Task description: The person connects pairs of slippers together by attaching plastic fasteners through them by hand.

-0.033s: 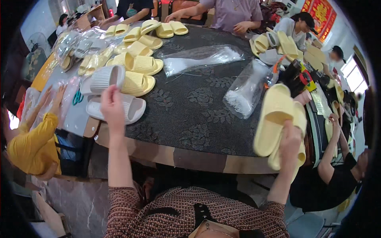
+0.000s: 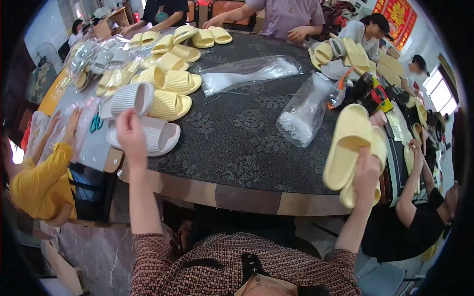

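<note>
My right hand [image 2: 366,172] grips a pair of pale yellow slippers [image 2: 345,148] at the right front edge of the table. One slipper faces up with its ribbed strap showing; the other is partly behind it. On the left, my left hand [image 2: 131,134] has its fingers closed together in front of two grey-white slippers. The farther grey slipper [image 2: 129,100] is tilted against a yellow slipper [image 2: 170,105], while the nearer white-grey slipper [image 2: 160,136] lies beside my hand. What my left fingers hold, if anything, is hidden.
Clear bags of thin white ties [image 2: 252,74] lie on the dark patterned tabletop [image 2: 237,133]. Yellow slippers run along the left side toward the back. Teal scissors [image 2: 96,122] rest at left. Co-workers surround the table; a person in yellow [image 2: 42,177] handles plastic bags.
My right hand and its yellow slippers have shifted slightly to the right. My left hand has drawn slightly left, staying by the grey slippers.
</note>
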